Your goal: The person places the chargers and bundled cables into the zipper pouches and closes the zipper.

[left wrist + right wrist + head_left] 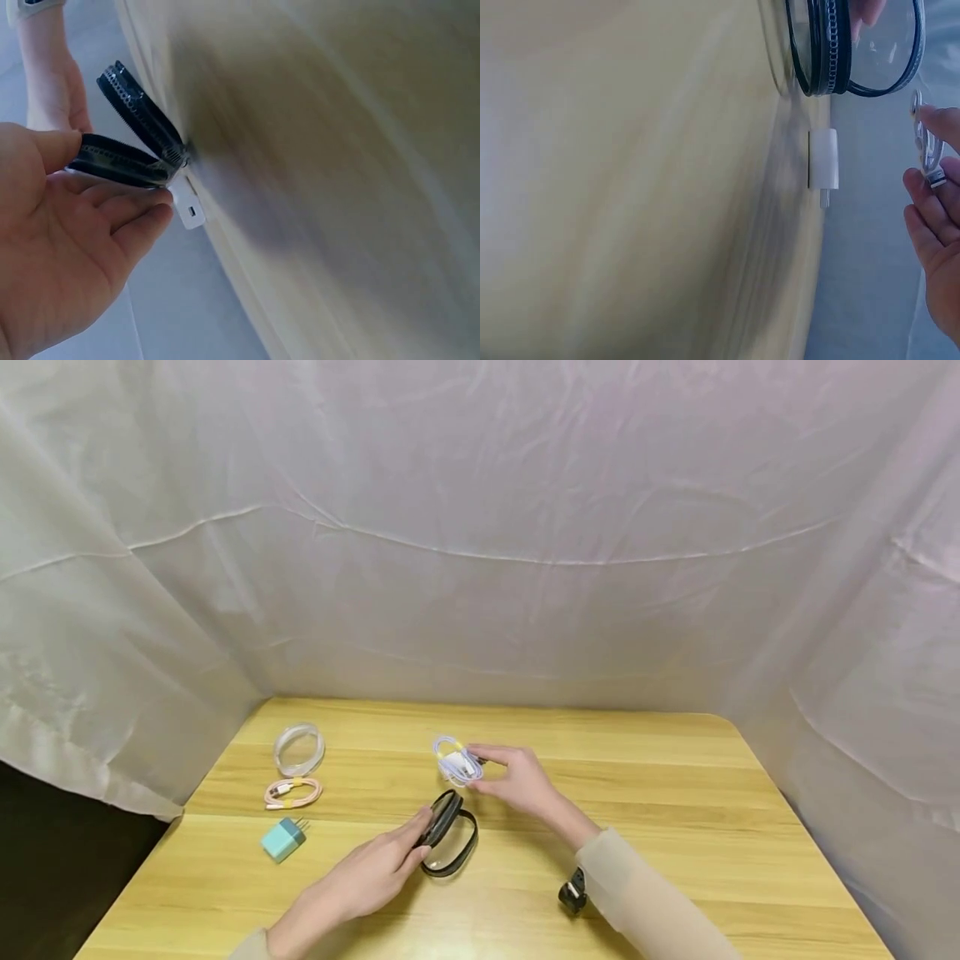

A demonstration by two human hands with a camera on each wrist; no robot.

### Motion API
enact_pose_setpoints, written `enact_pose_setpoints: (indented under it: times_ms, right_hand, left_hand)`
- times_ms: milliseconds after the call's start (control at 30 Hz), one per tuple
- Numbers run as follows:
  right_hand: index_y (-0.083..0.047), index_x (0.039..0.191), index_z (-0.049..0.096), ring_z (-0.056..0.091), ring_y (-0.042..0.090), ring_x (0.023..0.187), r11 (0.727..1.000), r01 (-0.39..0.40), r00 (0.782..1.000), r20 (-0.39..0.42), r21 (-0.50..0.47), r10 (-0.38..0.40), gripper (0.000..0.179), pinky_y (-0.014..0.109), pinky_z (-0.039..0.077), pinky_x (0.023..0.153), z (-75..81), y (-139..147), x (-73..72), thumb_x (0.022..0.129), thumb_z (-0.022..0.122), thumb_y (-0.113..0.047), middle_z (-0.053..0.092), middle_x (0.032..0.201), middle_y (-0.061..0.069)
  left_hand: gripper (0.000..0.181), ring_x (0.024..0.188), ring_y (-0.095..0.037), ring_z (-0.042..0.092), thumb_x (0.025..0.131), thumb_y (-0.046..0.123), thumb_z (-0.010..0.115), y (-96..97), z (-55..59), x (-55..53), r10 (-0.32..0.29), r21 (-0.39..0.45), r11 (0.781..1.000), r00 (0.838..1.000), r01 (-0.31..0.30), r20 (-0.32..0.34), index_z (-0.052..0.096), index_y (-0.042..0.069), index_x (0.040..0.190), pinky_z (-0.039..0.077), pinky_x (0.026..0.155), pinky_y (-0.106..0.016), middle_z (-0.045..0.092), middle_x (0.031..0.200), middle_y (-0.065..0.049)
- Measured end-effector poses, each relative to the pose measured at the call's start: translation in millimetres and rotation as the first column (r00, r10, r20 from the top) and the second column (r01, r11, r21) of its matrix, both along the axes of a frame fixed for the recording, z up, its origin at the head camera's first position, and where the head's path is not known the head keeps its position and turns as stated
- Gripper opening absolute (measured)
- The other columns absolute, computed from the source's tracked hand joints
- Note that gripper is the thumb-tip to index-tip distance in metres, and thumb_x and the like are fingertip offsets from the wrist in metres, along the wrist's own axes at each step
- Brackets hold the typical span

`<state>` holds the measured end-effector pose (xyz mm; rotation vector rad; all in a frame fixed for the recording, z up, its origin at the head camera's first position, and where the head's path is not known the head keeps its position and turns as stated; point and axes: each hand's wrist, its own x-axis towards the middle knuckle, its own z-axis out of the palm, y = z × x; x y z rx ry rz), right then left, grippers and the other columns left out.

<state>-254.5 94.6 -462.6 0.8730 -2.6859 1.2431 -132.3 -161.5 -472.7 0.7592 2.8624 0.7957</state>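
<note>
Pinching coiled lavender cable [928,144] (yellow-tied) in right hand [517,782], beyond clear, black-trimmed zip case [450,870]; pinching its raised lid [446,820] in left hand [375,870].

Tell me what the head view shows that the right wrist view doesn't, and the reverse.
Head view only: the clear ring-shaped item, pink cable and teal charger.

Right wrist view only: the zipper teeth along the black-edged case, and a visible gap between the white adapter and lavender cable.

Both: case, adapter, right hand pinching that cable, part of the left hand, table.
</note>
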Motion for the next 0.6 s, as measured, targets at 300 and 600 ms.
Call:
enact_pose_setpoints:
  times_ms: [300,600]
  right_hand:
    - [-0.017,0.136,0.07,0.07,0.031,0.117,0.999,0.051,0.999,0.019,-0.017,-0.05,0.058,0.05,0.053,0.106,1.3,27.9,23.6,0.082,0.09,-0.023,0.069,0.136,0.005]
    - [-0.009,0.135,0.069,0.07,0.035,0.116,0.996,0.093,0.994,0.05,0.0,-0.093,0.058,0.054,0.053,0.105,2.8,51.7,52.4,0.081,0.089,-0.019,0.069,0.134,0.011]
  left_hand:
    - [0.057,0.136,-0.034,0.055,0.112,0.034,0.045,4.1,-3.3,0.2,0.004,-0.002,1.0,0.998,-0.004,-0.061,0.031,0.018,0.165,0.052,0.105,-0.054,0.043,0.161,-0.012]
    - [0.057,0.11,-0.033,0.071,0.111,0.037,0.049,9.9,-3.4,-1.5,0.027,-0.011,1.0,0.994,-0.028,-0.108,0.034,0.025,0.164,0.063,0.073,-0.046,0.047,0.158,-0.014]
